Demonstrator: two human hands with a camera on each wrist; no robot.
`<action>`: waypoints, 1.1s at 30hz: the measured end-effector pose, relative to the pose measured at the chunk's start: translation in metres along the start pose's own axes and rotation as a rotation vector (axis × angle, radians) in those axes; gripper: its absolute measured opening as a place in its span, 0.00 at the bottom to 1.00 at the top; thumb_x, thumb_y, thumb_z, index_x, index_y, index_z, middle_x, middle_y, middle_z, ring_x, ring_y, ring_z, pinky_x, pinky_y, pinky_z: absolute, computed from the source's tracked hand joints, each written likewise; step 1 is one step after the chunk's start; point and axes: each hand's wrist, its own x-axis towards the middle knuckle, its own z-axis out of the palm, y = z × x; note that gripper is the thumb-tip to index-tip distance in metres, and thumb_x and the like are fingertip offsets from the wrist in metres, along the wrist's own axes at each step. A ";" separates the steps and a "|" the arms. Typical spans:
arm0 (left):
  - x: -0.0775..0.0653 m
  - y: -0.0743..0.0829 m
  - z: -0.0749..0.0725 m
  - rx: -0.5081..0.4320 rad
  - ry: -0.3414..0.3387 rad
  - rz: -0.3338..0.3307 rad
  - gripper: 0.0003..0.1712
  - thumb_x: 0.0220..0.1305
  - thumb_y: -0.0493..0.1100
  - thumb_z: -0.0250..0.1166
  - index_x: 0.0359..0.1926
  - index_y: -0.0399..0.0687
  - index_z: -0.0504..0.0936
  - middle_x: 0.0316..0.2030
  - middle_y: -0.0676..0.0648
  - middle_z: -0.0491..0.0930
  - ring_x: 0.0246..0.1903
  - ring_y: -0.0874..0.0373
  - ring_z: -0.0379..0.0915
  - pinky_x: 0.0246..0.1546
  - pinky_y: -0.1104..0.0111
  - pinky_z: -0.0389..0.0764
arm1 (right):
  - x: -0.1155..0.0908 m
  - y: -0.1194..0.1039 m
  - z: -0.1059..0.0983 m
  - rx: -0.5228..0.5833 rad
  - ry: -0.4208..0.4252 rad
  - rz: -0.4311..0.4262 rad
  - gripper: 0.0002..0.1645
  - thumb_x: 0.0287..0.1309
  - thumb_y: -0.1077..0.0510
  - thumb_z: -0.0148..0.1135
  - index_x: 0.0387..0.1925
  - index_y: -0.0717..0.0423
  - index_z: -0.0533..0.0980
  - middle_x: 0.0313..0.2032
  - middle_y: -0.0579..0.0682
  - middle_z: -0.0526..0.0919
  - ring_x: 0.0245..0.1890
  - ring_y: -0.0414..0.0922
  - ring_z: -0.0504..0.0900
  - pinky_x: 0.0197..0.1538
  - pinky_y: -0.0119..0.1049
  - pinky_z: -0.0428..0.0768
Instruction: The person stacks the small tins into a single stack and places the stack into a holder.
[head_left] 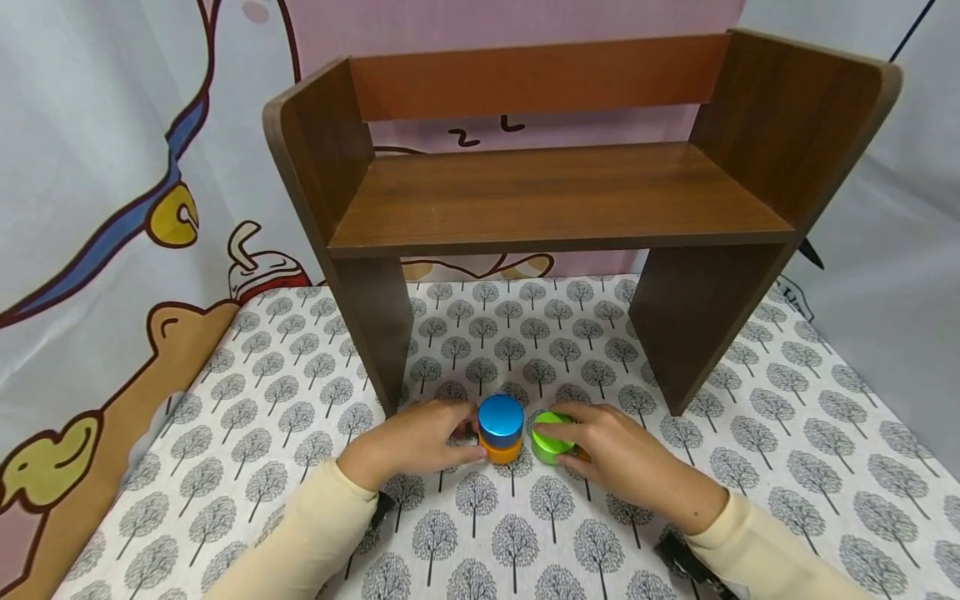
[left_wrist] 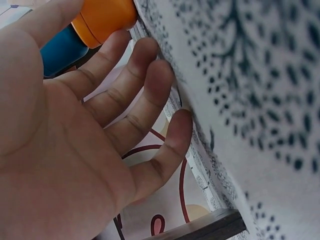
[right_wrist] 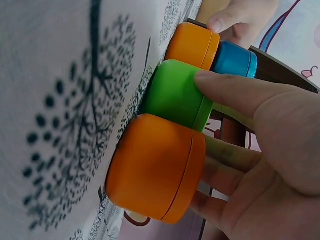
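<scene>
A small blue round tin is stacked on an orange tin on the tree-print cloth. My left hand has its thumb and index finger at the sides of that orange tin, its other fingers loosely bent, as the left wrist view shows. Just to the right, my right hand grips a green tin, thumb on its near side and fingers behind. A second orange tin stands beside the green one, mostly hidden under the right hand in the head view.
A brown wooden shelf unit stands behind the tins, its two side panels resting on the cloth to the left and right of the hands. Curtains with cartoon drawings hang behind and at the sides.
</scene>
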 end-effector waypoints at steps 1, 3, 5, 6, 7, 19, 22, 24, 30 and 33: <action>0.000 0.000 0.000 0.001 0.000 0.001 0.19 0.63 0.58 0.68 0.48 0.54 0.79 0.38 0.56 0.81 0.38 0.62 0.75 0.42 0.67 0.78 | 0.000 0.000 0.000 0.001 0.000 0.001 0.29 0.46 0.56 0.79 0.54 0.49 0.83 0.55 0.58 0.83 0.50 0.53 0.85 0.51 0.47 0.84; 0.000 0.000 0.000 0.004 0.001 0.002 0.19 0.63 0.58 0.68 0.48 0.54 0.79 0.37 0.56 0.81 0.38 0.61 0.75 0.42 0.67 0.77 | 0.000 0.000 0.000 0.004 0.001 0.004 0.29 0.46 0.56 0.79 0.54 0.49 0.83 0.55 0.59 0.83 0.50 0.53 0.85 0.51 0.47 0.84; 0.000 0.000 0.000 0.005 0.003 0.003 0.19 0.63 0.58 0.68 0.47 0.54 0.79 0.37 0.56 0.81 0.37 0.61 0.75 0.41 0.67 0.77 | 0.000 -0.001 -0.001 0.006 0.002 0.006 0.29 0.46 0.56 0.79 0.54 0.49 0.83 0.55 0.59 0.83 0.50 0.54 0.85 0.51 0.47 0.84; 0.000 0.001 0.000 0.006 0.004 0.004 0.18 0.64 0.58 0.68 0.47 0.54 0.79 0.37 0.56 0.80 0.37 0.61 0.74 0.41 0.68 0.76 | 0.000 -0.001 -0.001 0.006 0.002 0.006 0.29 0.46 0.56 0.79 0.54 0.49 0.83 0.55 0.60 0.82 0.50 0.54 0.85 0.51 0.48 0.84; -0.001 0.001 0.000 0.004 0.004 0.005 0.18 0.64 0.58 0.68 0.47 0.53 0.79 0.36 0.56 0.80 0.37 0.61 0.74 0.41 0.68 0.76 | 0.000 -0.001 -0.001 0.006 0.002 0.006 0.29 0.46 0.57 0.79 0.54 0.49 0.83 0.55 0.60 0.82 0.50 0.54 0.85 0.51 0.48 0.84; -0.001 0.001 0.000 0.026 0.004 -0.006 0.19 0.63 0.59 0.68 0.47 0.54 0.79 0.36 0.56 0.80 0.37 0.62 0.73 0.41 0.67 0.76 | -0.001 -0.003 -0.003 -0.021 0.018 0.018 0.30 0.45 0.56 0.79 0.54 0.48 0.83 0.56 0.60 0.82 0.50 0.55 0.85 0.53 0.50 0.83; -0.001 0.001 -0.001 0.027 0.004 -0.005 0.19 0.63 0.59 0.68 0.47 0.54 0.79 0.36 0.56 0.79 0.36 0.62 0.72 0.40 0.67 0.75 | -0.001 -0.004 -0.004 -0.023 0.023 0.021 0.30 0.45 0.56 0.79 0.55 0.48 0.83 0.56 0.60 0.82 0.50 0.55 0.85 0.53 0.51 0.83; -0.001 0.001 -0.001 0.026 0.004 -0.003 0.18 0.63 0.58 0.68 0.46 0.54 0.79 0.35 0.55 0.79 0.35 0.62 0.71 0.40 0.67 0.75 | -0.001 -0.004 -0.005 -0.024 0.027 0.024 0.31 0.45 0.56 0.79 0.55 0.48 0.83 0.56 0.60 0.82 0.50 0.55 0.85 0.53 0.51 0.83; -0.001 0.001 -0.001 0.027 0.004 0.003 0.18 0.64 0.58 0.68 0.46 0.55 0.78 0.35 0.56 0.79 0.36 0.62 0.72 0.40 0.67 0.75 | 0.000 -0.005 -0.007 -0.040 0.051 0.016 0.32 0.44 0.57 0.80 0.55 0.48 0.83 0.55 0.59 0.82 0.49 0.55 0.85 0.51 0.50 0.84; -0.001 0.002 -0.001 0.023 -0.003 -0.006 0.17 0.64 0.58 0.67 0.47 0.56 0.78 0.36 0.56 0.80 0.37 0.61 0.73 0.41 0.67 0.75 | 0.000 -0.005 -0.007 -0.042 0.065 0.006 0.32 0.44 0.57 0.80 0.55 0.48 0.83 0.55 0.59 0.83 0.48 0.55 0.86 0.50 0.49 0.84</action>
